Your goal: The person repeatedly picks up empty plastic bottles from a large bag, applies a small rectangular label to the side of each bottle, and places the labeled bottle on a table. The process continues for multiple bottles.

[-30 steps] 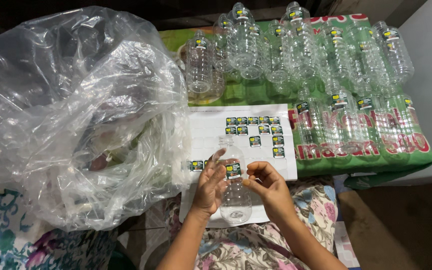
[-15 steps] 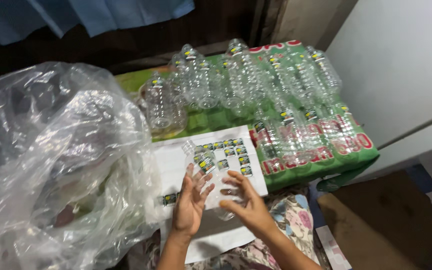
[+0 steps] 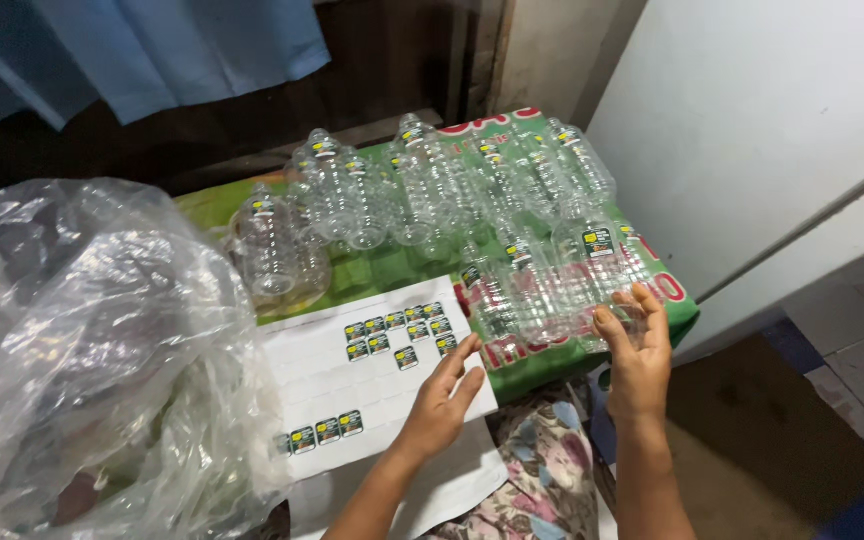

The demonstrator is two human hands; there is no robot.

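Observation:
My right hand (image 3: 636,352) grips a clear plastic bottle (image 3: 592,275) with a small dark sticker on it, at the right end of the bottles lying on the green cloth. My left hand (image 3: 442,398) rests with fingers spread on a white sticker sheet (image 3: 332,370), close to the small dark stickers (image 3: 400,330) near the sheet's upper right. A short row of stickers (image 3: 324,432) sits lower left on the sheet.
Several clear bottles (image 3: 422,190) lie in rows on the green and red cloth (image 3: 392,268). A big crumpled clear plastic bag (image 3: 82,350) fills the left. A white wall panel (image 3: 752,130) stands at right; floral fabric (image 3: 542,470) covers my lap.
My right hand has moved right with a stickered bottle, out to the end of the rows. My left hand has dropped onto the sheet. The view has tilted up and right.

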